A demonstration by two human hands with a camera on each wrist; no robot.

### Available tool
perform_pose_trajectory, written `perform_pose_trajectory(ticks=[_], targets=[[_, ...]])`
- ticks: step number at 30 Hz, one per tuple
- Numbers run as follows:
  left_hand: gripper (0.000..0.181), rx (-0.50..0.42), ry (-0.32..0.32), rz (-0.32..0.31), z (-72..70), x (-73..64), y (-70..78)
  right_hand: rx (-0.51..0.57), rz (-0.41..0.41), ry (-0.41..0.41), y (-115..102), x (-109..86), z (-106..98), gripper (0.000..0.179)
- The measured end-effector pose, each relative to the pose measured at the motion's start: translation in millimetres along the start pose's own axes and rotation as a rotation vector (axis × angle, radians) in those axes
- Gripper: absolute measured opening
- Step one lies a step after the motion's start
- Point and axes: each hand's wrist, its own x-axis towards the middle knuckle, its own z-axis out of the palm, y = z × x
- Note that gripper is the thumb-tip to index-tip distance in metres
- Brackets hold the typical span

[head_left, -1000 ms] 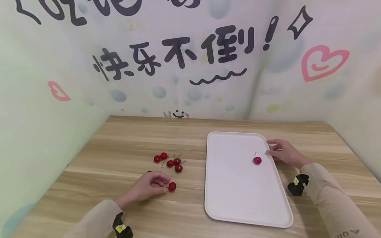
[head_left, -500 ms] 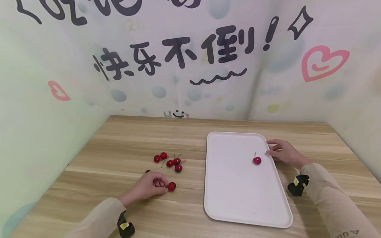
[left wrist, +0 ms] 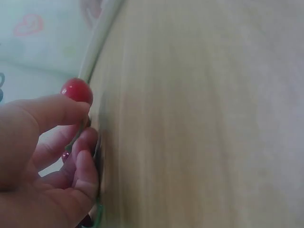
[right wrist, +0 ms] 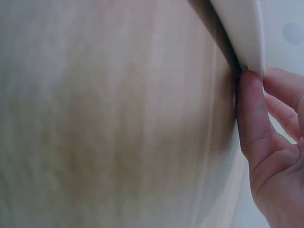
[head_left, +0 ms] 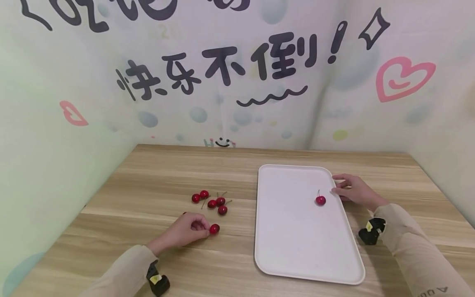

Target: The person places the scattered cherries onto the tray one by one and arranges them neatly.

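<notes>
My left hand (head_left: 182,231) pinches a red cherry (head_left: 214,229) by its stem, between thumb and forefinger. In the left wrist view the held cherry (left wrist: 77,90) shows just past the fingertips, with the other fingers curled beneath. Beyond this hand lies a group of several cherries (head_left: 212,203) with thin stems. One more cherry is mostly hidden behind the hand. My right hand (head_left: 358,192) touches the right rim of a white tray (head_left: 297,239) with thumb and forefinger. In the right wrist view the thumb (right wrist: 254,109) lies against the tray's outer wall. A single cherry (head_left: 320,200) sits on the tray.
The wood-grain table (head_left: 167,165) carries everything. Behind it hangs a printed white backdrop (head_left: 222,115) with black lettering and a pink heart. A pale green wall (head_left: 55,165) borders the left side.
My left fingers have closed on the cherry's stem, and the cherry has shifted slightly away from me. The right hand, the tray and the other cherries have stayed in place.
</notes>
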Motion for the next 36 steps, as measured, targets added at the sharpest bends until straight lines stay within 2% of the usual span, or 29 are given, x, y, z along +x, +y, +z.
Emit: perform_pose_trajectory(ticks=[7, 13, 18, 25, 30, 36], targets=[[0.006, -0.042, 0.018, -0.035, 2.7, 10.0, 8.8, 0.001, 0.011, 0.001, 0.3, 0.1, 0.4, 0.058], [0.008, -0.092, 0.037, -0.03, 4.7, 15.7, 17.2, 0.011, 0.017, -0.001, -0.5, -0.6, 1.0, 0.058], [0.008, -0.11, 0.091, -0.053, 4.4, 19.9, 21.1, 0.009, 0.019, -0.001, -0.8, -1.3, 1.0, 0.058], [0.014, -0.14, 0.144, -0.038, -4.1, 28.6, 30.8, 0.01, 0.007, 0.0, 1.1, -1.1, 0.0, 0.057], [0.018, -0.173, 0.134, -0.03, -5.8, 35.0, 41.5, 0.004, 0.011, 0.001, 1.9, -1.5, -0.2, 0.058], [0.017, -0.139, 0.117, 0.004, -1.4, 50.0, 57.1, -0.001, 0.013, 0.004, 0.5, -1.8, 0.3, 0.059]])
